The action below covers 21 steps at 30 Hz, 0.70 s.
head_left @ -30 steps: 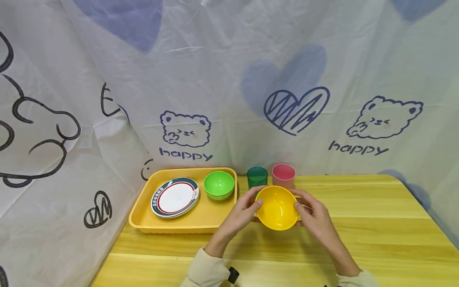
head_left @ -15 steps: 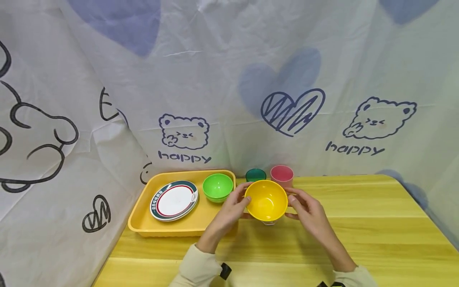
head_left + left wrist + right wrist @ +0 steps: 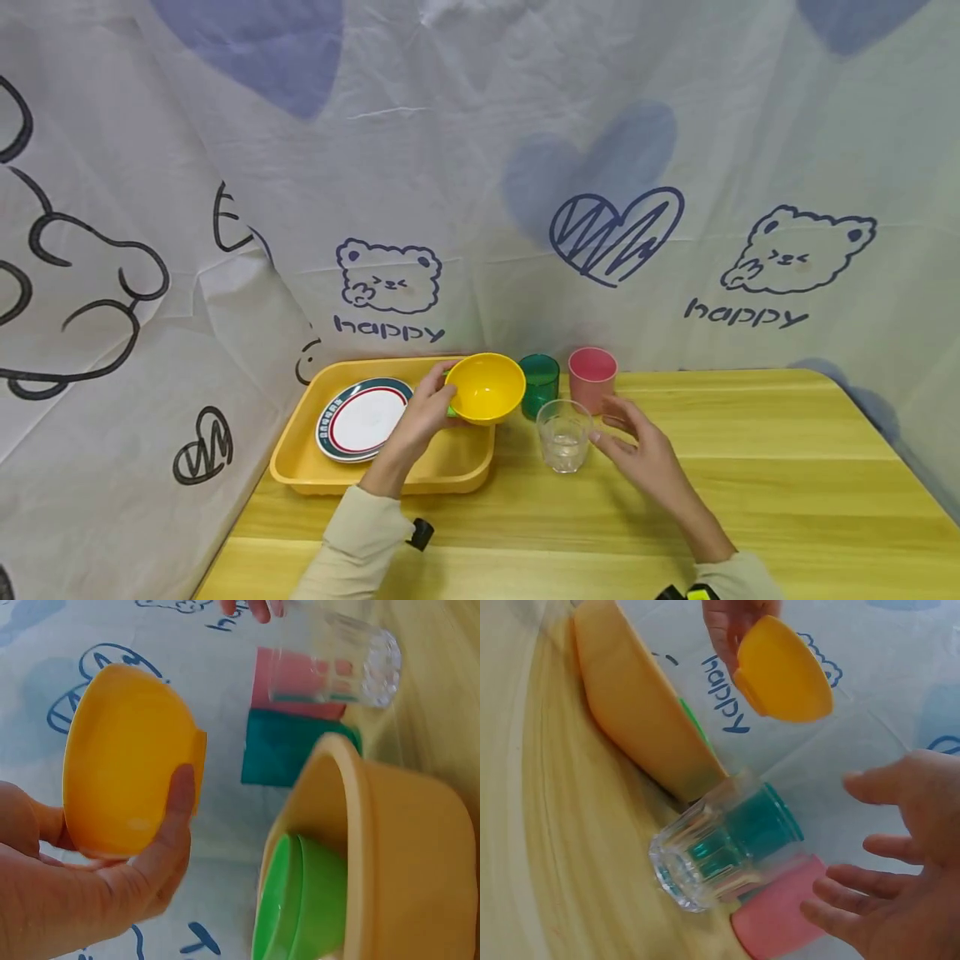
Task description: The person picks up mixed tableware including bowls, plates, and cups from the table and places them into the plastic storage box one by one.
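Observation:
A yellow bowl (image 3: pixel 487 389) is held up over the tray's right end by my left hand (image 3: pixel 422 417), which grips it by its left side, thumb near the rim. Beneath it, the green bowls (image 3: pixel 319 900) in the yellow tray (image 3: pixel 450 482) are mostly hidden in the head view. My right hand (image 3: pixel 643 450) has its fingers spread and holds nothing. Just left of that hand, a clear glass (image 3: pixel 564 442) stands upright on the table; the right wrist view shows a gap between them.
Behind the glass stand a dark green cup (image 3: pixel 540 387) and a pink cup (image 3: pixel 592 382), close to the printed cloth backdrop (image 3: pixel 480 167). White plates (image 3: pixel 363 421) with a green and red border lie in the tray's left part. Wooden table (image 3: pixel 787 467) extends to the right.
My left hand has carried the yellow bowl leftward, from in front of the cups to over the tray. My right hand has let go of the bowl. The clear glass is now uncovered.

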Each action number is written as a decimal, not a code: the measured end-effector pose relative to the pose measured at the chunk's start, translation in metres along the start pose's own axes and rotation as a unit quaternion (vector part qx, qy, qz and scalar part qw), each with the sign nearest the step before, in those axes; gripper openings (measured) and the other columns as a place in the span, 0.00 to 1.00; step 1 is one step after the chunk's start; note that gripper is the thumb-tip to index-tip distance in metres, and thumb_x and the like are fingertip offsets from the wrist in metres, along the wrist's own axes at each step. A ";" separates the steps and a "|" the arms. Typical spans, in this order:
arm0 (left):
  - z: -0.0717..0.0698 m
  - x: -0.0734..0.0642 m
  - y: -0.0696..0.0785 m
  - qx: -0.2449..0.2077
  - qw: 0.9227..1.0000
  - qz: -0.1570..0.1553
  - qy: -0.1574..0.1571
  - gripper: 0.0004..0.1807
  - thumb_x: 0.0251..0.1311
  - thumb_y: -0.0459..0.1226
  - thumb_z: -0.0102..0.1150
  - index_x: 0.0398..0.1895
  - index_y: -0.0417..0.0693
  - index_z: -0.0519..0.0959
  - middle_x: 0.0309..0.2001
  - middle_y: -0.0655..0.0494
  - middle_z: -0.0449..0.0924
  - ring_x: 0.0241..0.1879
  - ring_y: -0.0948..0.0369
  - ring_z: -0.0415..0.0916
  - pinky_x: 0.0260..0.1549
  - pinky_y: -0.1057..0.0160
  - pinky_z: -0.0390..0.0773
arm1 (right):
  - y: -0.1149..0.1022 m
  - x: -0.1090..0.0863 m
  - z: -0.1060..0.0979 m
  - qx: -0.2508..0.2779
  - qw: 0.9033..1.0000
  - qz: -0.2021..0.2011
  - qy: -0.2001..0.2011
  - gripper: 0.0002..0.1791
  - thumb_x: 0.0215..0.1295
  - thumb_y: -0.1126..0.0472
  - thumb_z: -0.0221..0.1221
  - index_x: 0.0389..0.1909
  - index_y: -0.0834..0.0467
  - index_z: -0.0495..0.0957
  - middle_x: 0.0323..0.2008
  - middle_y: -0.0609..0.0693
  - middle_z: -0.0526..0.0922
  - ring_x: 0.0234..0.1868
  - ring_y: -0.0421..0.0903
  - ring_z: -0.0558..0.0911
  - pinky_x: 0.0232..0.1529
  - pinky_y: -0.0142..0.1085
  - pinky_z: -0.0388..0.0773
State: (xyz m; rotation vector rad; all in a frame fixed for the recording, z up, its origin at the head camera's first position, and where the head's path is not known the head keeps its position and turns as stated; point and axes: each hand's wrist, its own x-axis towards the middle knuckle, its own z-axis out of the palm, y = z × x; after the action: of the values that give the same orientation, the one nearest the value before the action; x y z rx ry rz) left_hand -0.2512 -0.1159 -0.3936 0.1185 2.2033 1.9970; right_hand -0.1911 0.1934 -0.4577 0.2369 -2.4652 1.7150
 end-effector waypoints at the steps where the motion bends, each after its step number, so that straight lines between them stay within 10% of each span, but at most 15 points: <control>1: -0.003 0.001 -0.001 0.004 1.000 -0.003 0.004 0.24 0.74 0.27 0.36 0.72 0.36 0.63 0.61 0.31 0.68 0.50 0.45 0.78 0.45 0.43 0.86 | 0.002 0.001 0.001 0.004 1.000 0.001 -0.007 0.35 0.69 0.60 0.67 0.72 0.63 0.65 0.67 0.65 0.73 0.66 0.65 0.74 0.61 0.56 0.77; 21: -0.042 0.041 -0.025 0.043 0.994 -0.082 0.054 0.26 0.73 0.27 0.33 0.73 0.31 0.59 0.63 0.32 0.65 0.49 0.46 0.75 0.42 0.44 0.87 | 0.026 0.006 0.032 0.014 0.999 0.036 -0.032 0.51 0.58 0.65 0.74 0.77 0.63 0.53 0.68 0.72 0.67 0.66 0.71 0.72 0.59 0.59 0.77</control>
State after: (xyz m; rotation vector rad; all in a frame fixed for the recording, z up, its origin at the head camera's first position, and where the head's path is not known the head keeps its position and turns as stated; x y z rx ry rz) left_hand -0.2979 -0.1522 -0.4175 -0.1589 2.2812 1.8638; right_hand -0.2026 0.1718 -0.4916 0.2110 -2.5256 1.7998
